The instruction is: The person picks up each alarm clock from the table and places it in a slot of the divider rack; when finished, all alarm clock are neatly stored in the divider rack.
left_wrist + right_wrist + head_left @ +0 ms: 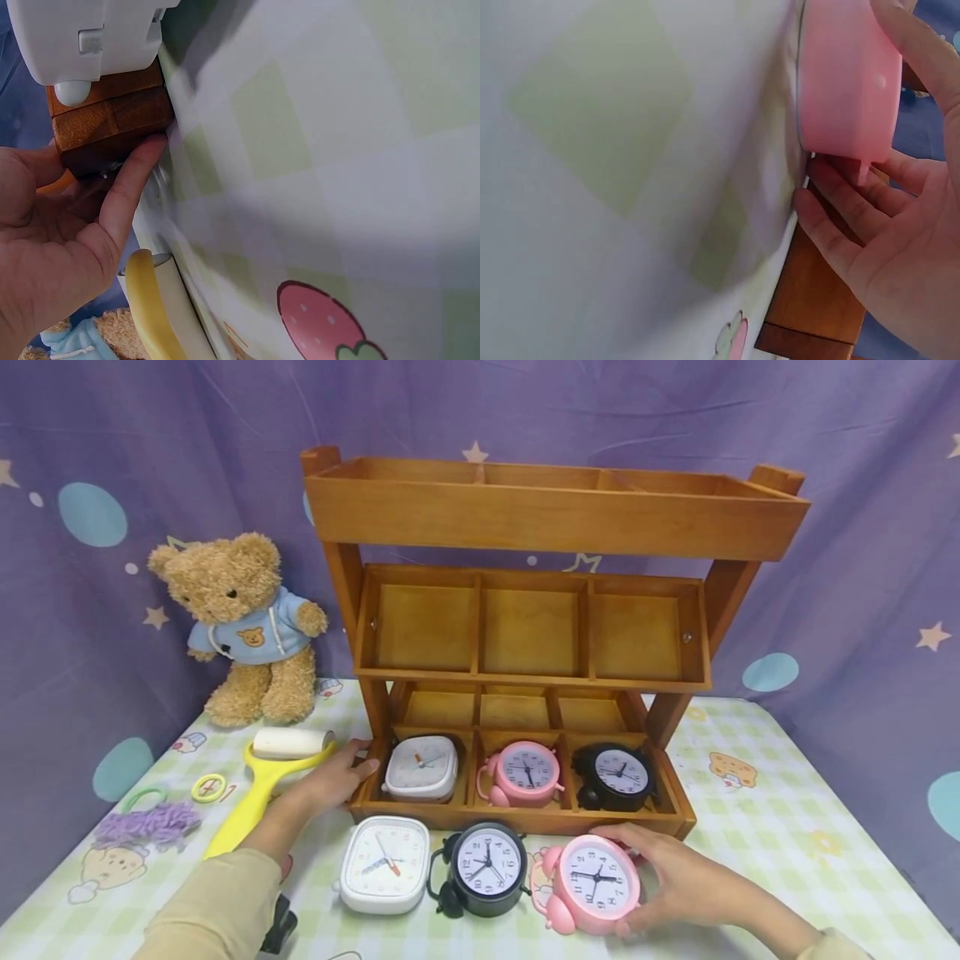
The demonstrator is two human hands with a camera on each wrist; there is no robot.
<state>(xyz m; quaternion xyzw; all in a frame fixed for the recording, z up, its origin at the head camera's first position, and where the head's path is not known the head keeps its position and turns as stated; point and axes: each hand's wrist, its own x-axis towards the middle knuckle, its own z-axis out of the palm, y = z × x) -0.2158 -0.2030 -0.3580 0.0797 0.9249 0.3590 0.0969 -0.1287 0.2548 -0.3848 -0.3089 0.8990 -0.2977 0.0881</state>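
Note:
My left hand (pixel 333 781) rests against the left end of the wooden rack (pixel 555 514), at its lowest front tray; the left wrist view shows a straight finger along the tray's side, near the cloth. At the right, my right hand (pixel 678 877) holds a pink alarm clock (pixel 597 878), thumb and fingers about its round rim. To its left on the table lie a black alarm clock (pixel 487 870) and a white square clock (pixel 386 865), faces up. The lowest tray holds another white clock (pixel 422 767), pink clock (pixel 527 774) and black clock (pixel 617 777), one per compartment.
A teddy bear (pixel 251 627) stands back left. Before it lie a yellow-handled lint roller (pixel 258 789), a yellow ring (pixel 208 788), a green ring (pixel 144 797) and a purple fluffy item (pixel 153 824). A small black object (pixel 279 927) lies near my left sleeve.

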